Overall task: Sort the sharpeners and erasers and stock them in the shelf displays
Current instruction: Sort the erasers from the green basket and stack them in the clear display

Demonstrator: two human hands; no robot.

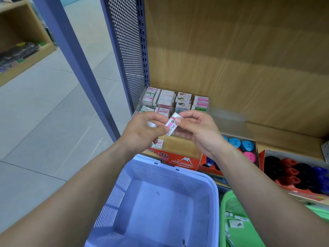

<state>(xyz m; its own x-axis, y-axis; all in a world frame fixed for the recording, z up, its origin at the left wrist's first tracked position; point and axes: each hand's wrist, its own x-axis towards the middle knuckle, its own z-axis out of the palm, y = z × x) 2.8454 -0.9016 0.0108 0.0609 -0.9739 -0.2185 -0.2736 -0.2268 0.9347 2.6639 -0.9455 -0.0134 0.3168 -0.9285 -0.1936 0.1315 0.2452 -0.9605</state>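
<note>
A small white eraser (pixel 171 126) with a pink picture on its wrapper is held between both hands in front of the shelf. My left hand (pixel 144 131) pinches its lower end and also curls round another small white piece. My right hand (pixel 195 129) pinches its upper end with thumb and fingers. Behind the hands, a clear display box (pixel 175 102) holds several stacks of wrapped erasers. Round sharpeners, blue and pink (pixel 243 148), fill an orange carton to the right; black, red and blue ones (pixel 299 173) fill another carton further right.
A lilac plastic basket (pixel 160 202) sits below my arms with nothing visible inside. A green basket (pixel 235 223) with a few erasers is to its right. An orange "Hard Eraser" carton (pixel 181 162) stands at the shelf front. Perforated metal panel (pixel 128 50) bounds the shelf's left side.
</note>
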